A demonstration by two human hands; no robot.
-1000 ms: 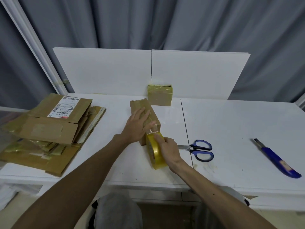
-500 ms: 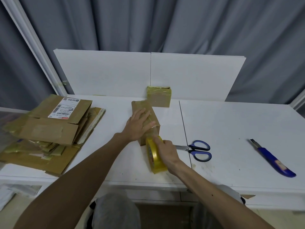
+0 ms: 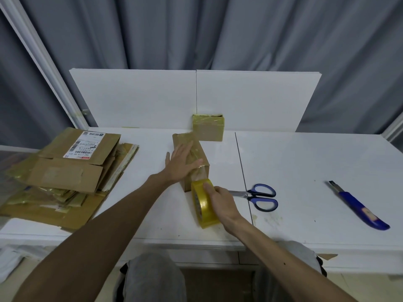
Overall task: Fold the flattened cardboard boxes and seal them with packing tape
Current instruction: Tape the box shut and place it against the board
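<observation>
White table (image 3: 305, 171), grey curtain (image 3: 218, 29) behind. Mid-table box (image 3: 181, 139), left hand (image 3: 182, 163) flat on top, fingers straight. Right hand (image 3: 222, 199) grips tape roll (image 3: 204, 205) at near end, strip (image 3: 199, 174) taut between. Risks: skewed pull wrinkles strip off seam; slack press lets box slide.

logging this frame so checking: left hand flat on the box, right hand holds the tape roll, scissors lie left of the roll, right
Not quite: the scissors lie right of the tape roll, not left, as the head view shows. The left hand is flat on the box and the right hand holds the roll.
</observation>
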